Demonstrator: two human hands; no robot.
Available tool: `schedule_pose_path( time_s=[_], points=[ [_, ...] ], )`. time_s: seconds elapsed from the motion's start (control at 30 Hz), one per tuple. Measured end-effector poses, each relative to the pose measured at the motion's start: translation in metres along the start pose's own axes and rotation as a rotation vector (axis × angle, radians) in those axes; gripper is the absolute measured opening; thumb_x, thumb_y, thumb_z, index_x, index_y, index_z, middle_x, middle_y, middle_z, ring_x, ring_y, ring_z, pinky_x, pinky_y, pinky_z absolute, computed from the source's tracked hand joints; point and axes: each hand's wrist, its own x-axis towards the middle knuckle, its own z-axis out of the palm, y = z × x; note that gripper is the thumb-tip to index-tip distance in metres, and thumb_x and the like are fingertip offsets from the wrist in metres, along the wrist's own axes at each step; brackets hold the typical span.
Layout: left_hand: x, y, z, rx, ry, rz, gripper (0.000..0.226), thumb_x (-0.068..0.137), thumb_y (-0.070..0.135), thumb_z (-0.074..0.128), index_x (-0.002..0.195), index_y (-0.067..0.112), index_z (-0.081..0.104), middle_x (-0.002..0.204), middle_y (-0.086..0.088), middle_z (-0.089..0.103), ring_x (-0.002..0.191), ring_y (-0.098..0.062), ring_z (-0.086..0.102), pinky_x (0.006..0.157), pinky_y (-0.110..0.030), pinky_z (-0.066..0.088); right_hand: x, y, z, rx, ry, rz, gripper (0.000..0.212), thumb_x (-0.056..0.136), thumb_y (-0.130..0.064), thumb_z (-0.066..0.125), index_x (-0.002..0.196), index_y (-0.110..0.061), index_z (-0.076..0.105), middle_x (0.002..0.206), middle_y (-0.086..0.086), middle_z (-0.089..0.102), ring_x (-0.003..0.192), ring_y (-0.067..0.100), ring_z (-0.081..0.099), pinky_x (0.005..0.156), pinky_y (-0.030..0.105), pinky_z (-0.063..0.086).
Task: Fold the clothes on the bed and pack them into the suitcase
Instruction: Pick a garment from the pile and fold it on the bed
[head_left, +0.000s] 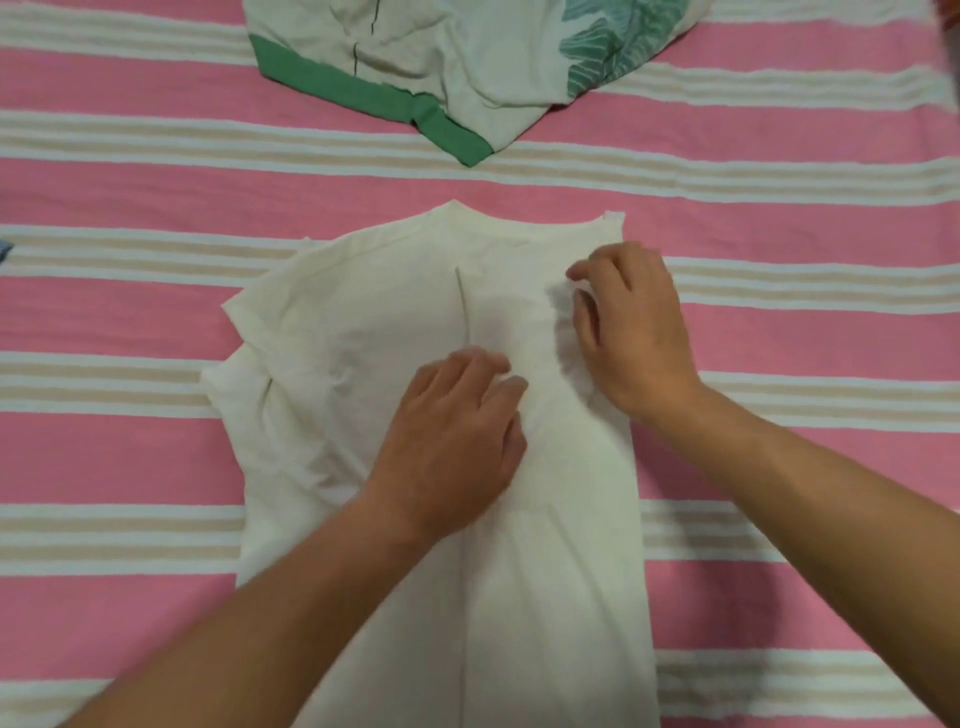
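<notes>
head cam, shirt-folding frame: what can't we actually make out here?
- Suitcase: nowhere in the head view.
- White shirt: hem cut off by the bottom edge; centre hidden under the left hand and right hand.
- Green-trimmed garment: top cut off by the upper edge.
- Blue item: a sliver at the left edge, unidentifiable.
- Right fingertips: motion-blurred.

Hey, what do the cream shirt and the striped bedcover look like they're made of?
Cream shirt: probably thin cotton jersey, matte; it creases softly under the hands. Striped bedcover: looks like woven cotton, matte, with slightly raised pale stripes; exact fibre unclear.
</notes>
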Motion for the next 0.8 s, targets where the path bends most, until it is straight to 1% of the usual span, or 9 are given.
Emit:
schedule_pose_path(
  time_s=[0.1, 0.2, 0.3, 0.37, 0.47, 0.53, 0.63, 0.7, 0.8],
  points=[
    [0.047, -0.022, 0.016, 0.146, -0.286, 0.013, 0.069, 0.100, 0.050, 0.025, 0.157, 0.013, 0.032, 0.166, -0.011, 0.025, 0.155, -0.028, 0.017, 0.125, -0.045, 0.016, -0.042, 0.010, 0.004, -0.096, -0.303, -0.187, 0.047, 0.105, -0.029, 0.046, 0.144, -0.004, 0.050, 0.149, 0.016, 0.047, 0.138, 0.034, 0.041, 0.111, 0.049, 0.036],
    [0.076, -0.066, 0.029, 0.242, -0.481, -0.052, 0.079, 0.097, 0.068, 0.006, 0.163, 0.026, -0.003, 0.170, -0.001, -0.012, 0.156, -0.019, -0.014, 0.127, -0.043, -0.004, -0.061, 0.026, 0.016, -0.218, -0.581, -0.061, 0.070, 0.105, -0.058, 0.020, 0.161, -0.017, 0.016, 0.170, 0.003, 0.006, 0.156, 0.025, 0.000, 0.123, 0.053, 0.015],
    [0.090, -0.087, 0.031, 0.298, -0.522, -0.014, 0.081, 0.095, 0.072, 0.003, 0.161, 0.027, -0.012, 0.169, -0.001, -0.018, 0.155, -0.019, -0.018, 0.126, -0.043, -0.006, -0.058, 0.030, 0.020, -0.253, -0.631, 0.050, 0.071, 0.103, -0.060, 0.013, 0.162, -0.021, 0.006, 0.169, -0.001, -0.008, 0.155, 0.025, -0.015, 0.125, 0.054, 0.000],
    [0.092, -0.083, 0.028, 0.315, -0.552, -0.032, 0.081, 0.096, 0.072, 0.003, 0.161, 0.027, -0.015, 0.169, -0.002, -0.019, 0.155, -0.019, -0.020, 0.126, -0.044, -0.007, -0.054, 0.008, 0.010, -0.227, -0.536, 0.090, 0.070, 0.102, -0.052, 0.022, 0.161, -0.015, 0.016, 0.170, 0.006, 0.001, 0.155, 0.030, -0.008, 0.124, 0.054, 0.001],
    [0.086, -0.072, 0.022, 0.339, -0.493, -0.083, 0.077, 0.097, 0.066, 0.001, 0.161, 0.025, -0.014, 0.168, -0.005, -0.022, 0.154, -0.025, -0.023, 0.126, -0.048, -0.007, -0.074, -0.047, -0.003, -0.082, -0.393, -0.126, 0.069, 0.101, -0.047, 0.038, 0.157, -0.007, 0.029, 0.167, 0.013, 0.014, 0.156, 0.033, 0.004, 0.124, 0.054, 0.011],
    [0.069, -0.063, 0.015, 0.301, -0.364, -0.022, 0.069, 0.105, 0.056, 0.008, 0.163, 0.022, -0.004, 0.169, -0.010, -0.015, 0.155, -0.031, -0.017, 0.126, -0.052, 0.000, -0.102, -0.076, 0.000, -0.045, -0.443, -0.258, 0.073, 0.102, -0.053, 0.040, 0.158, -0.008, 0.028, 0.168, 0.013, 0.013, 0.156, 0.031, 0.005, 0.125, 0.051, 0.012],
    [0.021, -0.063, 0.006, 0.232, -0.247, 0.028, 0.064, 0.103, 0.038, 0.036, 0.162, 0.017, 0.021, 0.169, -0.017, 0.006, 0.156, -0.039, 0.002, 0.124, -0.057, 0.014, -0.138, -0.084, 0.017, -0.112, -0.589, -0.304, 0.078, 0.102, -0.061, 0.034, 0.160, -0.011, 0.020, 0.169, 0.010, 0.006, 0.156, 0.028, -0.002, 0.124, 0.052, 0.016],
    [-0.019, -0.071, -0.008, 0.235, -0.189, -0.137, 0.064, 0.099, 0.035, 0.041, 0.159, 0.014, 0.031, 0.166, -0.023, 0.013, 0.153, -0.046, 0.010, 0.120, -0.061, 0.020, -0.144, -0.081, 0.023, -0.104, -0.625, -0.304, 0.078, 0.102, -0.061, 0.034, 0.161, -0.013, 0.018, 0.169, 0.008, 0.006, 0.156, 0.028, -0.002, 0.124, 0.052, 0.015],
    [-0.074, -0.095, -0.044, 0.245, -0.178, -0.518, 0.066, 0.100, 0.043, 0.037, 0.158, 0.014, 0.024, 0.164, -0.026, 0.014, 0.151, -0.048, 0.013, 0.121, -0.058, 0.014, -0.140, -0.084, 0.023, -0.065, -0.595, -0.359, 0.075, 0.103, -0.057, 0.034, 0.161, -0.012, 0.017, 0.169, 0.008, 0.008, 0.156, 0.027, 0.000, 0.126, 0.050, 0.009]
  ],
)
